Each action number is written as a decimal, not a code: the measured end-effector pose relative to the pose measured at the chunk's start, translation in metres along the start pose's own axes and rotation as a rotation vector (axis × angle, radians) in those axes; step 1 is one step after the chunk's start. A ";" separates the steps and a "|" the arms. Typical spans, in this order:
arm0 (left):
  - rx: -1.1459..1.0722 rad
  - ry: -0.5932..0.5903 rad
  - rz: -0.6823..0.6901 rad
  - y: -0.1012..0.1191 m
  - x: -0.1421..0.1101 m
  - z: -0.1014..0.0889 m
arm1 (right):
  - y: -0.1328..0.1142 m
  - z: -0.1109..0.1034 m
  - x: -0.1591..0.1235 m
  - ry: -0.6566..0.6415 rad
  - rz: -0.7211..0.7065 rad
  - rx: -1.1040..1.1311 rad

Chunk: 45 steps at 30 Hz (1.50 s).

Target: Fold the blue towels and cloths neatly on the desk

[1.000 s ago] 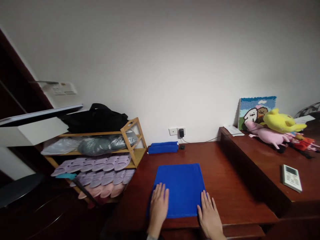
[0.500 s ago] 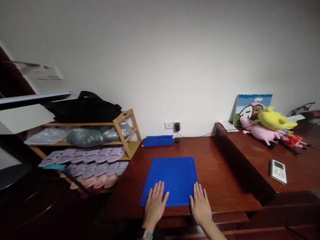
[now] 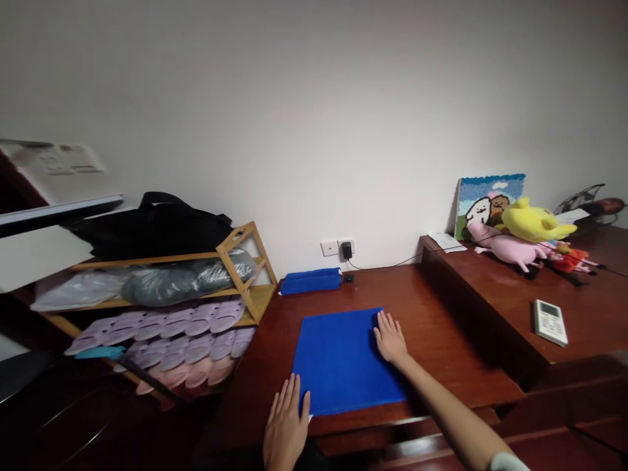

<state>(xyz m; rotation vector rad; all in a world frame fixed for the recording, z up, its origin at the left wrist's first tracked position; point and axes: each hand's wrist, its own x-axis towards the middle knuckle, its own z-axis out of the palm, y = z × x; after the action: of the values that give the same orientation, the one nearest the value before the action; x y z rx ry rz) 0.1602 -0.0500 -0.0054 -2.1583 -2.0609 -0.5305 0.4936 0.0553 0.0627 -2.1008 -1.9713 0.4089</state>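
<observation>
A blue cloth (image 3: 343, 360) lies spread in a flat rectangle on the reddish-brown wooden table (image 3: 432, 340). My left hand (image 3: 287, 415) is open at the cloth's near left corner, fingers pointing away from me; a small white bit shows beside the thumb. Up at the far right corner of the cloth, my right hand (image 3: 391, 337) rests palm down with its fingers extended. Neither hand grips anything. Another blue cloth (image 3: 311, 280), folded into a narrow strip, lies at the table's back edge by the wall.
A wooden rack (image 3: 245, 261) at left holds purple slippers (image 3: 186, 320), plastic-wrapped bundles and a black bag (image 3: 157, 226). On the higher surface at right are plush toys (image 3: 534, 222), a picture (image 3: 485, 203) and a white remote (image 3: 549, 322). A black plug (image 3: 347, 250) sits in the wall outlet.
My right hand has slid from the cloth's right side up to its far right corner. My left hand has moved left and nearer, to the near left corner. The cloth now lies slightly turned.
</observation>
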 end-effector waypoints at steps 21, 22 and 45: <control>-0.230 -0.104 0.315 0.162 0.123 0.006 | 0.012 0.035 0.052 -0.044 -0.003 -0.086; -0.231 -0.164 0.325 0.177 0.136 0.013 | 0.012 0.036 0.052 -0.046 -0.011 -0.102; 0.178 -0.032 -0.170 -0.118 0.052 -0.021 | -0.005 0.020 0.047 -0.017 0.018 -0.288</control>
<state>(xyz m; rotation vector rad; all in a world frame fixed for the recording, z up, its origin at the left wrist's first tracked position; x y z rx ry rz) 0.0412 0.0006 0.0124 -1.9174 -2.2285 -0.3155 0.4844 0.1017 0.0440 -2.2903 -2.1311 0.1519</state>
